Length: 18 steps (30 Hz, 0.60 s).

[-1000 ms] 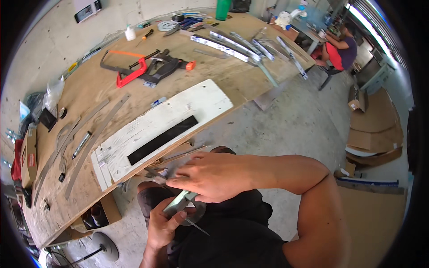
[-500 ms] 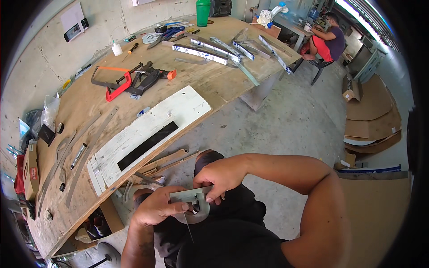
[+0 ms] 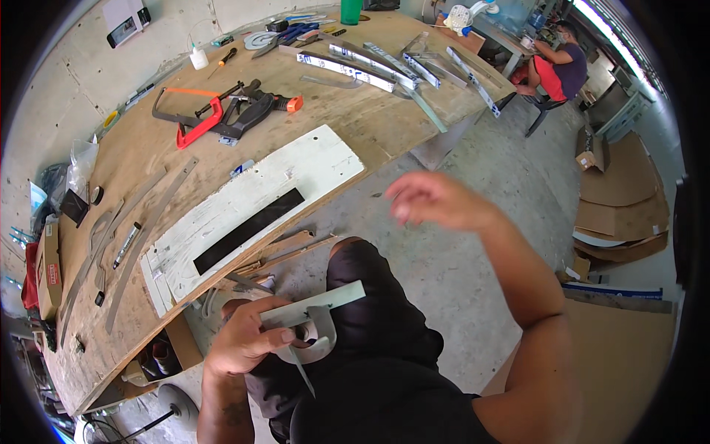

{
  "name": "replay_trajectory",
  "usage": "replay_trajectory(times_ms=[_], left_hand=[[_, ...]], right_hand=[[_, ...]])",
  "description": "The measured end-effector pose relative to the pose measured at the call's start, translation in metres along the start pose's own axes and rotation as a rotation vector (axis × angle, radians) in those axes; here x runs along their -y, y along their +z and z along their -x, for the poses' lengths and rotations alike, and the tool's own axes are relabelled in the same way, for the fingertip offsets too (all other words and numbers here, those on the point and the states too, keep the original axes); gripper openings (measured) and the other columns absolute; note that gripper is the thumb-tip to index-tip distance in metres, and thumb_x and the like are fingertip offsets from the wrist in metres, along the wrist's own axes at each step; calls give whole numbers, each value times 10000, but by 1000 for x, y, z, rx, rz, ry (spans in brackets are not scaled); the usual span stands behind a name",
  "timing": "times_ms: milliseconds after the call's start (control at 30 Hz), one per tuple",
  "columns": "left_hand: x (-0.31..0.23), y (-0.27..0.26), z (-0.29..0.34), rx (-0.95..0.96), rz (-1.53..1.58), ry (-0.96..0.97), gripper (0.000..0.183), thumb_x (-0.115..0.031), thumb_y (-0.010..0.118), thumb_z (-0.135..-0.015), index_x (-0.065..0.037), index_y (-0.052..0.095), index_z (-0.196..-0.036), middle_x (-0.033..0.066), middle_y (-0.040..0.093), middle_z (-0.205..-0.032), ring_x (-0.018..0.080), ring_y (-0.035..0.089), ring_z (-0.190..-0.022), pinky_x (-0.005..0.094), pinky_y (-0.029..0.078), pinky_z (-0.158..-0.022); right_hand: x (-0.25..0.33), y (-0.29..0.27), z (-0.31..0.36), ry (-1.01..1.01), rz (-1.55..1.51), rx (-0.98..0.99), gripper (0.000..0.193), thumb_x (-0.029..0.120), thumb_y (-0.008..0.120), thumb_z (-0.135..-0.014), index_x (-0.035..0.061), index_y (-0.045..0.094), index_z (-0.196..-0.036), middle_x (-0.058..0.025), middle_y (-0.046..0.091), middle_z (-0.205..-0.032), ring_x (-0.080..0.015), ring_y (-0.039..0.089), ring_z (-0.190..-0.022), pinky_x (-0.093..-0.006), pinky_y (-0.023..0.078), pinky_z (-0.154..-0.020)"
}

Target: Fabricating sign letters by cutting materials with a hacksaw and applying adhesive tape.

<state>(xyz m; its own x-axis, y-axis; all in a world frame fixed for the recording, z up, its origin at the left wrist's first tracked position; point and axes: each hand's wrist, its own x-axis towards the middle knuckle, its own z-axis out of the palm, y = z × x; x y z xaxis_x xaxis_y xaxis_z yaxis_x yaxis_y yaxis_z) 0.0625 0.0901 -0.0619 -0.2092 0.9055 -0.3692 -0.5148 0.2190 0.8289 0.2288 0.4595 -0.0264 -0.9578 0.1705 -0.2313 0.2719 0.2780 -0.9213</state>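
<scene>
My left hand (image 3: 248, 337) is closed on a bent metal strip (image 3: 325, 333), holding it over my lap with the thumb across it. The strip curves round in a U shape, and a thin tail of it points down toward my shirt. In the same grip a straight flat metal piece (image 3: 344, 296) lies across the top of the curve. How the two join is hidden by my fingers. Raised off to the right above the floor, my right hand (image 3: 444, 201) is somewhat blurred, its fingers loosely bent and apart, with nothing visible in them.
On the workbench (image 3: 362, 118) lie a white board (image 3: 325, 152) with a black strip (image 3: 248, 231), a red hacksaw (image 3: 200, 126), a marker (image 3: 127, 246) and several wrapped metal bars (image 3: 347, 70). A co-worker (image 3: 562, 66) sits far right. Flattened cardboard (image 3: 621, 177) leans along the right wall.
My right hand has let go of the metal piece and swung up and to the right. The left hand keeps its hold, and more of the flat piece shows.
</scene>
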Motion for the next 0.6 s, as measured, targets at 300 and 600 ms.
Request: replay_trajectory(times_ms=[300, 600], left_hand=[[5, -2, 23, -232, 202, 201, 521, -100, 791, -835, 147, 556, -1230, 141, 675, -954, 223, 713, -860, 463, 621, -868], [-11, 12, -11, -324, 147, 214, 598, -150, 836, -794, 125, 557, -1245, 119, 658, -835, 209, 701, -760, 448, 640, -782]], right_hand=[[-33, -113, 21, 31, 284, -803, 300, 193, 696, -950, 33, 632, -1196, -33, 680, -988, -114, 662, -871, -283, 517, -697], [-53, -129, 32, -40, 482, -868, 286, 167, 705, -937, 8, 643, -1166, -50, 692, -1004, -135, 655, -881, -280, 513, -763]])
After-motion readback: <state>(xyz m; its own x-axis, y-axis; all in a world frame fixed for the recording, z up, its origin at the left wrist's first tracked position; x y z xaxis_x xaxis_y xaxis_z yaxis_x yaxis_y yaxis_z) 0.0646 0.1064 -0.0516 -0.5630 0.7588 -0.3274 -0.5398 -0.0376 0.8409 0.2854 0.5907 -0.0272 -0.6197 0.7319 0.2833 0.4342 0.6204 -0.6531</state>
